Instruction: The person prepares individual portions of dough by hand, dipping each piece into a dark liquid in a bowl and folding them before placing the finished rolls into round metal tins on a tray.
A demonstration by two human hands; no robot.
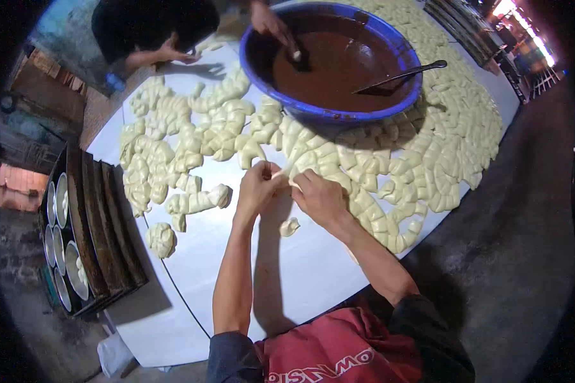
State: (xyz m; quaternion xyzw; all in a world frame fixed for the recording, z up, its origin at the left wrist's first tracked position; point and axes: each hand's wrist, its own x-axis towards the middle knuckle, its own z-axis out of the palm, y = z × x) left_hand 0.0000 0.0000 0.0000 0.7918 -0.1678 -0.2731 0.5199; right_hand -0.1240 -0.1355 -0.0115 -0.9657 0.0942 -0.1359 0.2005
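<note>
Basin [345, 115]: blue, wide, round, set on the far part of the desk [319, 287]; holding brown liquid [329, 76], with smears up the inner wall.
Utensil [412, 72]: dark, long-handled, leaning over the basin's right side, lower end in the brown liquid.
Co-worker's hand [271, 25]: reaching over the far left rim into the basin; something pale at the fingertips, too small to tell.
Left hand [260, 188]: fingers pinching held dough [289, 171], just near of the basin.
Right hand [322, 195]: fingers pinching the same held dough from the right, close beside the left hand.
Dough pieces [428, 166]: pale, crowded around the basin and across the right side; looser clusters to the left.
Small lump [289, 226]: alone on the desk, between the forearms.
Tins [77, 270]: bundled at the left, round mouths outward; pale lumps inside the near right one, contents of some others unclear.
</note>
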